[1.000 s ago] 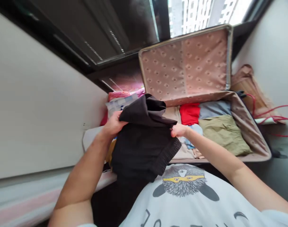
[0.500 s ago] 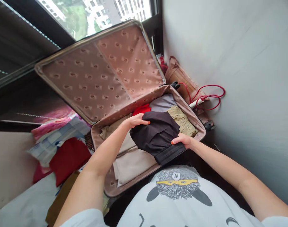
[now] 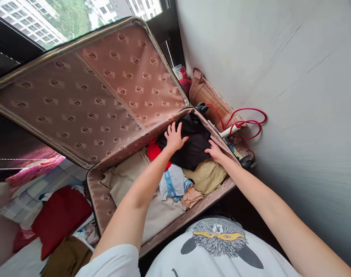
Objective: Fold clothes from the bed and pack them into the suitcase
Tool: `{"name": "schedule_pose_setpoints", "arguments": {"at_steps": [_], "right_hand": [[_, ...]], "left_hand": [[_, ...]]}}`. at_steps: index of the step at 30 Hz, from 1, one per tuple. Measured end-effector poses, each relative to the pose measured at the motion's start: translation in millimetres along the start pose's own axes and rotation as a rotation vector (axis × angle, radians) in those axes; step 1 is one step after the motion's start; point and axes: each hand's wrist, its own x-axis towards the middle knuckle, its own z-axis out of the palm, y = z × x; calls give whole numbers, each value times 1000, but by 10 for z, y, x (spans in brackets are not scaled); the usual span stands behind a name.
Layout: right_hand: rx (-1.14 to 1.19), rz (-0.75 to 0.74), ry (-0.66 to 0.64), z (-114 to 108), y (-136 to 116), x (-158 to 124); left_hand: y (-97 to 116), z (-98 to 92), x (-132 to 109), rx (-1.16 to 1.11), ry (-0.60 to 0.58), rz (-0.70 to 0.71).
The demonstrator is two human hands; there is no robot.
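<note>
One wall (image 3: 267,65) is flanking one suitcase (image 3: 104,206); one black garment (image 3: 189,152) is lying inside at 1 o'clock, my left hand (image 3: 175,138) splaying empty atop it, my right hand (image 3: 215,151) half-curling at its edge, grip unclear.

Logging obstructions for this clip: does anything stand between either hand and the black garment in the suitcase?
Nothing visible does. The left hand lies spread over the black garment; the right hand is at its edge. The red cloth and khaki garment show beside it, not between.
</note>
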Motion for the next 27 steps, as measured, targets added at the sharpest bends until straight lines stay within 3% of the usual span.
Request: {"name": "schedule_pose_setpoints", "arguments": {"at_steps": [3, 5, 10, 12, 16, 19, 22, 27], "right_hand": [[104, 119, 26, 20, 108, -33], [100, 117, 34, 30, 119, -32], [-281, 153, 29, 26, -44, -152], [-507, 29, 47, 11, -181, -295], [-802, -382, 70, 54, -555, -438], [-881, -569, 11, 143, -804, -176], [-948, -674, -98, 170, -915, 246], [-1100, -642, -150, 201, -670, 798]], "left_hand": [[122, 270, -453, -10, 92, -63], [164, 472, -639, -45, 67, -128], [143, 881, -677, -129, -127, -171], [146, 909, -683, -138, -121, -150], [256, 851, -896, -121, -57, -42], [343, 891, -1115, -108, -83, 73], [388, 998, -1270, -107, -89, 83], [376, 1153, -1287, -98, -26, 209]]}}
